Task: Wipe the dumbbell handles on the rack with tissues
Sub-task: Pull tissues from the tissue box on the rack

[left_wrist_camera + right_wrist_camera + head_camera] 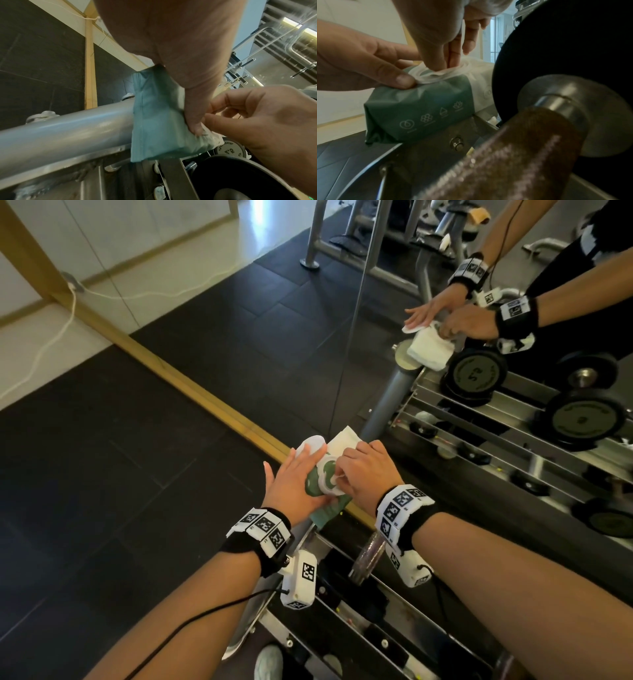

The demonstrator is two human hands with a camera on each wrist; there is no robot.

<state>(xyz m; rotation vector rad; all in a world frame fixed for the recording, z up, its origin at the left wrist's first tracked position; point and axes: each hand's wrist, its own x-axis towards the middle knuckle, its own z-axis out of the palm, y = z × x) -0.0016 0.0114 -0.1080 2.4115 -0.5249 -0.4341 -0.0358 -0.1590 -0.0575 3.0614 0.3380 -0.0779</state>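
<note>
Tissues sit in a green and white tissue pack [327, 474] at the left end of the dumbbell rack [370, 621], on its grey tube [65, 129], close against the mirror [445, 392]. The left hand [294, 484] lies on the pack with thumb pressing its side, fingers mostly straight. The right hand [363, 470] pinches a tissue [436, 73] in the round opening. Just beside the pack stands a dumbbell [556, 83], its knurled handle [368, 556] under the right wrist, so there is little room on that side. Left of the rack the black rubber floor [120, 474] is open. A white cable [51, 337] lies near the wooden frame [191, 392].
</note>
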